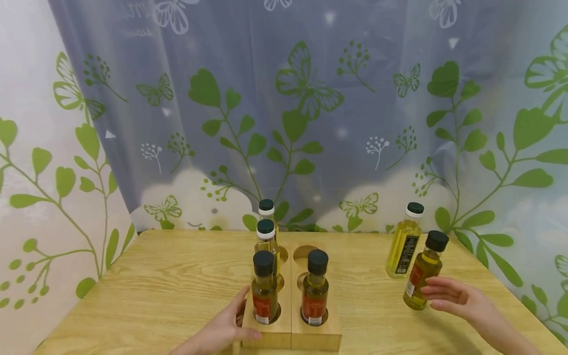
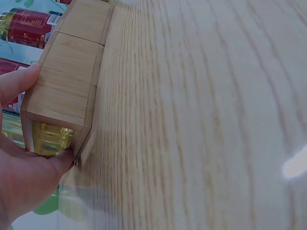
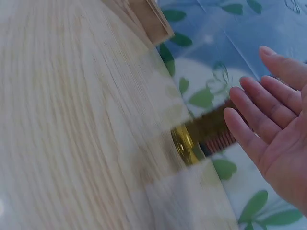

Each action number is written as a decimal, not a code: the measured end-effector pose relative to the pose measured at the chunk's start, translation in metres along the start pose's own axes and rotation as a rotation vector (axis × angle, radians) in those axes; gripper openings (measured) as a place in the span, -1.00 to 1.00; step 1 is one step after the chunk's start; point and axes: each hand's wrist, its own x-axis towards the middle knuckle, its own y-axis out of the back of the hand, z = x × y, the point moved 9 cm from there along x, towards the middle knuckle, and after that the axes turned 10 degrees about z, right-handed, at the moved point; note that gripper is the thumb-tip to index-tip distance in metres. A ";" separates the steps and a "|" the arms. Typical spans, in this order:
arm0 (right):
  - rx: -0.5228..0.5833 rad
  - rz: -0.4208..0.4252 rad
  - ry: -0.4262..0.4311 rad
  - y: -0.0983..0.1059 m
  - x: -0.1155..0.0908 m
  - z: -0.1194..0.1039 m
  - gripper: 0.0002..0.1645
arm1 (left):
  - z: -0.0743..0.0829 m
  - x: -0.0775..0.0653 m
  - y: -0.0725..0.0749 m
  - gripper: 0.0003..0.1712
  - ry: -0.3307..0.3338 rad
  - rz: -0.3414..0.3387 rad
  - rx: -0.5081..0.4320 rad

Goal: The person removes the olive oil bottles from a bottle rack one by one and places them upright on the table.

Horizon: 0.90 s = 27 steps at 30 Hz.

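Note:
My left hand (image 1: 224,323) grips the near left corner of a two-column wooden bottle rack (image 1: 315,341), thumb at the front. In the left wrist view, its fingers (image 2: 17,86) press against the rack's edge. Two red-labelled, black-capped oil bottles stand in the front holes, a left one (image 1: 265,301) and a right one (image 1: 315,298). Behind the left one are two green-capped bottles (image 1: 265,231). At the right, my right hand (image 1: 466,303) is beside another red-labelled oil bottle (image 1: 428,268), fingers extended; in the right wrist view its palm (image 3: 283,139) faces the camera.
A green-capped oil bottle (image 1: 403,246) with a black label stands just behind the red-labelled one on the right. Round holes (image 1: 306,254) show in the rack's right column. The wooden table (image 1: 177,276) ends at a leaf-patterned curtain (image 1: 310,148).

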 end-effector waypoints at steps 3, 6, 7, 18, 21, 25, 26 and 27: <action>0.038 -0.042 0.040 -0.014 0.003 -0.009 -0.56 | 0.001 0.000 0.000 0.17 0.000 0.004 0.004; 0.060 -0.067 0.045 -0.027 0.008 -0.014 -0.54 | 0.001 0.000 -0.001 0.18 -0.002 0.001 0.003; 0.073 -0.073 0.051 -0.032 0.009 -0.016 -0.52 | 0.001 0.000 -0.001 0.18 -0.003 0.001 0.005; 0.139 -0.104 0.043 -0.086 0.036 -0.039 -0.60 | 0.001 -0.001 0.000 0.18 -0.005 -0.001 0.008; 0.180 -0.146 0.082 -0.104 0.040 -0.049 -0.57 | 0.001 -0.001 0.000 0.18 -0.002 -0.002 0.004; 0.182 -0.182 0.121 -0.125 0.047 -0.062 -0.52 | 0.000 -0.001 0.000 0.18 -0.002 -0.005 -0.003; 0.180 -0.187 0.130 -0.128 0.048 -0.065 -0.50 | 0.001 -0.001 0.000 0.18 -0.002 -0.005 -0.003; 0.173 -0.191 0.137 -0.132 0.050 -0.067 -0.48 | 0.001 0.000 0.000 0.18 -0.003 -0.005 -0.003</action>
